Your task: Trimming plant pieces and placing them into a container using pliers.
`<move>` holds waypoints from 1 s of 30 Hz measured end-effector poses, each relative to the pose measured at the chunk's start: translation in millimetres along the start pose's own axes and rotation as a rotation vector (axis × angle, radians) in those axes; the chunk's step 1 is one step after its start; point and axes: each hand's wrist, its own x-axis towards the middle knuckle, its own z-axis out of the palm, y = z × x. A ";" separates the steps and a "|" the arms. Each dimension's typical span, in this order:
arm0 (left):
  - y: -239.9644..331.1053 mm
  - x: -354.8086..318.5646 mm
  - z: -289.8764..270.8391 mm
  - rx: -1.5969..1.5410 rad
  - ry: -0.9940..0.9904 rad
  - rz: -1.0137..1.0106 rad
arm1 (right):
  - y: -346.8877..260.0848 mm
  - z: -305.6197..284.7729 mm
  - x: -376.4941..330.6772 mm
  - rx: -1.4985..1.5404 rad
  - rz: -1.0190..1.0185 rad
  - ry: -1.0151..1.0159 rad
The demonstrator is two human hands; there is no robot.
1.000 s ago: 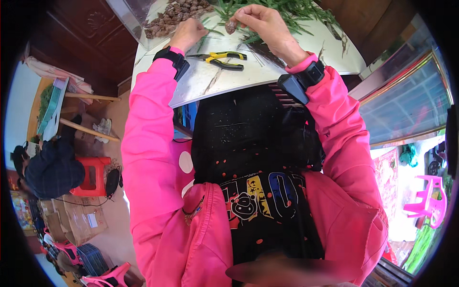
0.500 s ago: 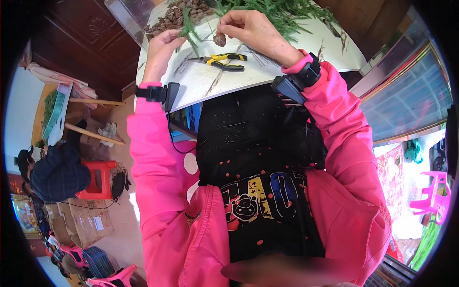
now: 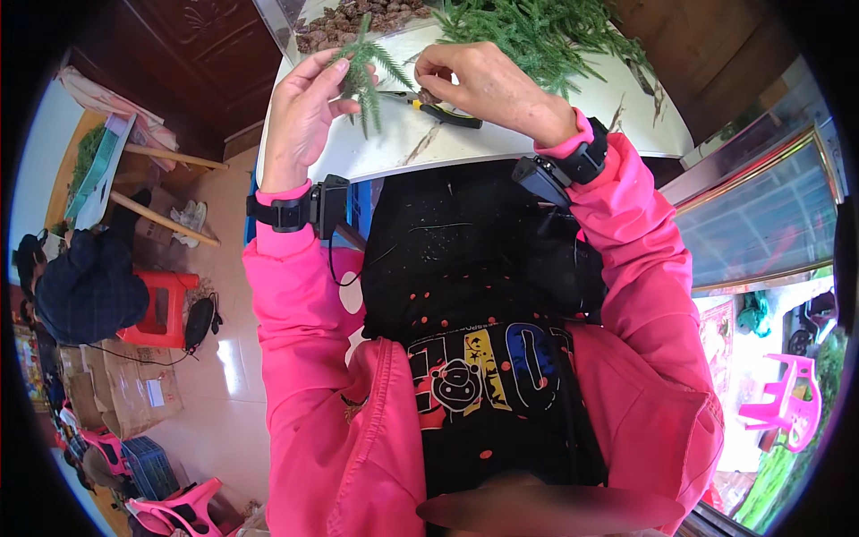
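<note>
My left hand [image 3: 301,115] pinches a green artificial pine sprig [image 3: 365,79] between thumb and fingers, its needled tips pointing up, right and down. Just to the right, the bent fingers of my right hand [image 3: 501,89] are closed on a small brown pine cone [image 3: 427,96], which is partly hidden by them. A gap separates cone and sprig. Beneath my right fingers, a pair of pliers [image 3: 455,116] with yellow and black handles lies on the white marbled table [image 3: 403,148], partly covered by the hand.
Brown pine cones [image 3: 353,27] are heaped at the table's far left. Green sprigs [image 3: 537,36] are piled at the far right. Off to the left, a person in dark clothes [image 3: 89,286] is beside a red stool [image 3: 164,309]. A glass-fronted cabinet [image 3: 761,224] stands at right.
My left hand has tilted and brought the sprig up nearer to me. My right hand has come over the pliers with the cone, now more hidden. The whole view has shifted slightly.
</note>
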 end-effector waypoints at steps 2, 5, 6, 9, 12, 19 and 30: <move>-4.7 0.8 -3.2 -0.060 -0.009 -0.013 | -0.1 -1.9 -2.7 -0.023 -0.041 0.014; -13.0 1.8 -5.9 -0.179 -0.036 -0.043 | -0.2 -11.4 -6.6 -0.041 0.005 -0.051; -15.1 1.7 -4.4 -0.201 -0.030 -0.050 | -0.5 -14.9 -8.2 -0.050 0.031 -0.083; -20.2 1.6 -1.9 -0.246 -0.019 -0.066 | -0.5 -21.8 -13.1 -0.062 0.057 -0.078; -21.3 1.8 -0.5 -0.266 -0.020 -0.118 | -1.7 -29.2 -15.9 -0.042 0.086 -0.041; -21.9 2.8 -7.0 -0.212 -0.028 -0.104 | -25.1 -48.6 -18.5 0.131 0.098 0.067; -15.2 -1.8 7.1 -0.199 -0.031 -0.041 | -29.9 -17.8 -27.9 0.060 0.007 -0.205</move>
